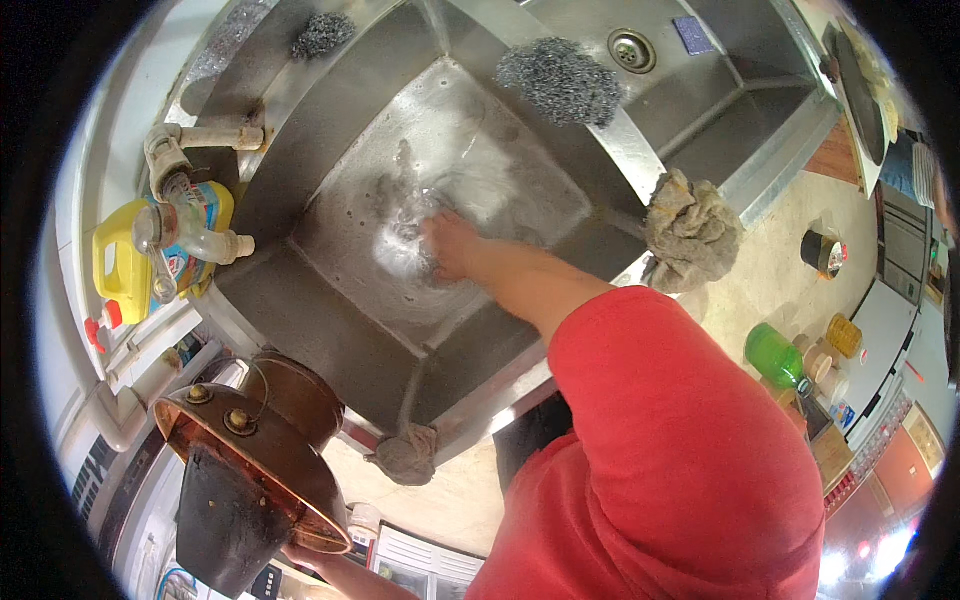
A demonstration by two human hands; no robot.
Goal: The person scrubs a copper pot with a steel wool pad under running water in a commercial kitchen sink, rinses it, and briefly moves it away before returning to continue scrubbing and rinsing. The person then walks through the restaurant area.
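Observation:
My right hand (450,244) reaches down into the shallow water of a stainless steel sink basin (330,315). White, splashing water surrounds its fingertips, and whether it holds something is hidden. At the lower left, my left hand (304,556) grips a tilted copper pot (292,457) by its lower rim, most fingers out of sight. The pot has brass rivets and a thin wire handle. A blackened, tapered piece (225,510) stands out from its mouth; I cannot tell if it is part of the pot.
Steel-wool scourers (559,81) lie on the sink divider. Grey rags hang over the rim at the right (691,232) and front (405,454). A white tap pipe (214,232) and yellow jug (120,259) stand left. Bottles, one green (772,354), stand right.

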